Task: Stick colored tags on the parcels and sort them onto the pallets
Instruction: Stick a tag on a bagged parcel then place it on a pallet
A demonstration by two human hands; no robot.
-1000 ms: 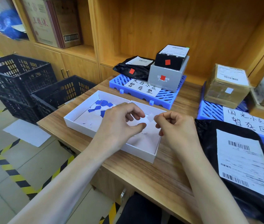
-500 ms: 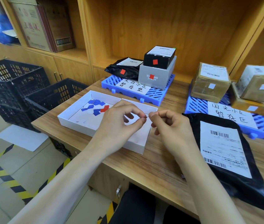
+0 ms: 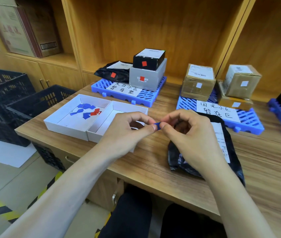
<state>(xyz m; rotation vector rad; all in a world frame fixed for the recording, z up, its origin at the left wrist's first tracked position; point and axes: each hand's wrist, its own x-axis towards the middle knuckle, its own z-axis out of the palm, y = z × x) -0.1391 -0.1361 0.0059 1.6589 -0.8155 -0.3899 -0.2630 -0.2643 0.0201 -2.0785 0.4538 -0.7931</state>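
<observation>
Above the wooden worktop (image 3: 145,162), the left hand (image 3: 129,133) and right hand (image 3: 188,134) together pinch a small blue paper tag (image 3: 157,125) between thumbs and forefingers. Beneath the right hand lies a black plastic mailer parcel (image 3: 205,160), partly covered by the forearm. Left of the hands sits a white cardboard tray (image 3: 64,124) holding loose blue and red tags (image 3: 88,111). Behind it, a blue slatted plastic pallet (image 3: 146,97) carries red-tagged parcels; a second blue pallet (image 3: 246,121) carries brown cardboard boxes (image 3: 199,83).

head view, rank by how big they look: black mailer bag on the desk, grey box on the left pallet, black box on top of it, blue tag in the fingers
1. black mailer bag, though nearest the camera
2. grey box
3. black box
4. blue tag
</observation>
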